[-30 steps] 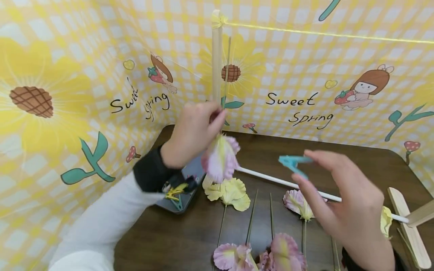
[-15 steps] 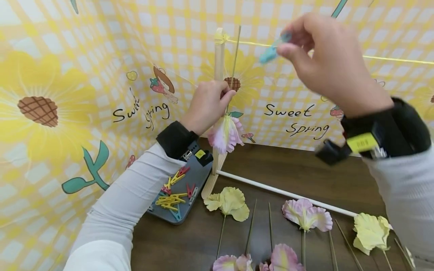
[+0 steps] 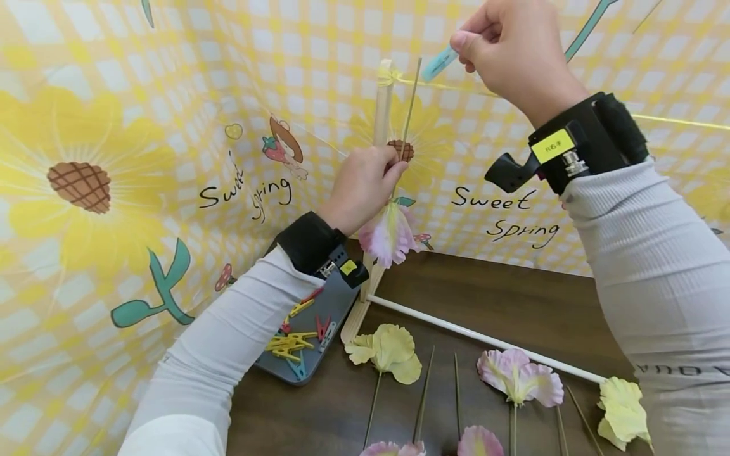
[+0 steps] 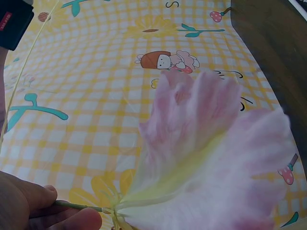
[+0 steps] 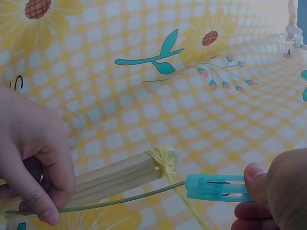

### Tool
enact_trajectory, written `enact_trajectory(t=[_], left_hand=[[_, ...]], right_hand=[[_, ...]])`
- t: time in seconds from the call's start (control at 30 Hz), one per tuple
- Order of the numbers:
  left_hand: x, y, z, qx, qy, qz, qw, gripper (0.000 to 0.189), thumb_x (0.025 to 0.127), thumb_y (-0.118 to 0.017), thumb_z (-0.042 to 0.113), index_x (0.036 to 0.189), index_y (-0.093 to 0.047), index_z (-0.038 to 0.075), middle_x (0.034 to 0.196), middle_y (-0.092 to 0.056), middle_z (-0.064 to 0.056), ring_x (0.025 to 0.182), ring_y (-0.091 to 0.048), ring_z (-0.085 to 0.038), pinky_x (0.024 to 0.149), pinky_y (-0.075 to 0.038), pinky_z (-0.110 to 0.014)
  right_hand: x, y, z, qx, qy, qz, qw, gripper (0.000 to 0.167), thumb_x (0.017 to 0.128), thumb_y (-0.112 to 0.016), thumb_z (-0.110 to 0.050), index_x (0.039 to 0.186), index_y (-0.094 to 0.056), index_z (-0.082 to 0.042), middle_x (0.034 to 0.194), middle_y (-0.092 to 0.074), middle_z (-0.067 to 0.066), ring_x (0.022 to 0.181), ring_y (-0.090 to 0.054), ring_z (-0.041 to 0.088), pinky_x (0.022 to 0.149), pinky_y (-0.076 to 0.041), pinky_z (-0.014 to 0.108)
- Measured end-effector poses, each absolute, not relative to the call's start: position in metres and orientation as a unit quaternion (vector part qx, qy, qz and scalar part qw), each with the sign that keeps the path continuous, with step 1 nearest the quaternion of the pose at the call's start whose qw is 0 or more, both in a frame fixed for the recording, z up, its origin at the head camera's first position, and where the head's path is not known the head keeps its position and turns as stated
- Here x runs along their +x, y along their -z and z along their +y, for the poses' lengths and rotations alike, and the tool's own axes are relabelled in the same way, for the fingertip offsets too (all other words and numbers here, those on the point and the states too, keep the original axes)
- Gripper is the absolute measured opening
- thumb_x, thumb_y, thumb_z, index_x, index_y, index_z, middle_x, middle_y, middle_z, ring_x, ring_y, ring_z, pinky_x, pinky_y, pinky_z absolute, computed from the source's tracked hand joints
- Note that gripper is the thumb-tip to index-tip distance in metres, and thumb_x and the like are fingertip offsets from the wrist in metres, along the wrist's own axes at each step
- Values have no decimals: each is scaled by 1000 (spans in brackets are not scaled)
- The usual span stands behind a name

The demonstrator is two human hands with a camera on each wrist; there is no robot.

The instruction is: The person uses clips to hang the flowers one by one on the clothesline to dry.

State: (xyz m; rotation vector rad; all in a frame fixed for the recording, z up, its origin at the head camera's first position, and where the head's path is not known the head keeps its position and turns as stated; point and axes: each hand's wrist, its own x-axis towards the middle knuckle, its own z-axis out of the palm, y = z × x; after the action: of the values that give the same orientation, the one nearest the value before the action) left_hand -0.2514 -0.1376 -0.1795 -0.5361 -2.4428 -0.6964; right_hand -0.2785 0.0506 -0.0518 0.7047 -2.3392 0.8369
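Ahead of you and left: yellow-and-white checked cloth, printed with big sunflowers, green sprigs, small mushrooms, girl figure, "Sweet Spring" lettering twice. Below you: dark brown table, cloth along its back edge. Your right wrist view: pink-berried stem print; white object at upper right edge, too blurred to tell.

"Sweet Spring" is showing twice on the cloth, left and right of centre. At upper right, a yellow label on the wristband is reading "R右手". Black letters on the lower-right sleeve are running off the frame.
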Motion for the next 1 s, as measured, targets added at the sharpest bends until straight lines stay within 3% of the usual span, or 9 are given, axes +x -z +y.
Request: enact_trajectory(t=[0.77,1.0], left_hand=[[-245,177,-130,-199,256,-899,296,27,99,-59,17,75,-60,5,66,-53,-4,59,-50,-17,56,-36,-26],[-245,179,-137,-203,269,-892,300,25,98,-60,15,76,-61,4,67,-57,-5,58,-50,-17,56,-36,-26]], right_hand=[[-280,53,38,258,-287,-893,233,34,99,-55,-30,106,-68,1,83,-60,2,72,-50,10,69,-36,26],[-278,50,32,271,-321,-889,182,34,100,-54,-31,107,-67,-1,84,-60,1,75,-48,10,69,-33,26]])
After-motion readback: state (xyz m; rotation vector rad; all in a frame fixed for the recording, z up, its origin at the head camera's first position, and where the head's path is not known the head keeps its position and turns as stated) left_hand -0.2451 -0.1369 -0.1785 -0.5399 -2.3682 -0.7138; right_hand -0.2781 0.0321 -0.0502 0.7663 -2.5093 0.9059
